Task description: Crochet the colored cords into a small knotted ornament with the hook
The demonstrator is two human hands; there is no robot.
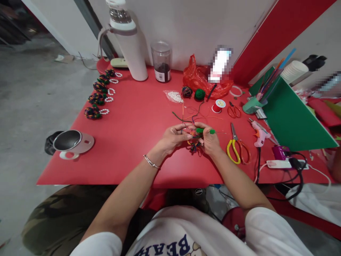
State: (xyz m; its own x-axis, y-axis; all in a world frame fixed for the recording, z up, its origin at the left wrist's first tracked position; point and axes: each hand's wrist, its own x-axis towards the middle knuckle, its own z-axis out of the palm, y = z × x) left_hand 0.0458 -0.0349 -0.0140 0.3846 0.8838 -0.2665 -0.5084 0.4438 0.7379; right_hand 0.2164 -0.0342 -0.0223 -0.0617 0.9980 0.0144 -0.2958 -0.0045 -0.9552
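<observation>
Both my hands meet over the middle of the red table [128, 142]. My left hand [173, 137] pinches coloured cords [195, 115] that trail away toward the back. My right hand [209, 138] grips a green-handled tool [206, 131] and a small multicoloured knotted piece [194, 146] hanging below the fingers. A silver bracelet [150, 161] sits on my left wrist.
Finished knotted pieces with pearl rings [98, 96] line the left edge. A white flask [129, 42], jar [161, 62], red bag [202, 80], pearls [174, 96], thread spool [218, 105], yellow scissors [236, 145], pink glue gun [259, 133], metal cup lid [70, 142] and green board [293, 117] surround my hands.
</observation>
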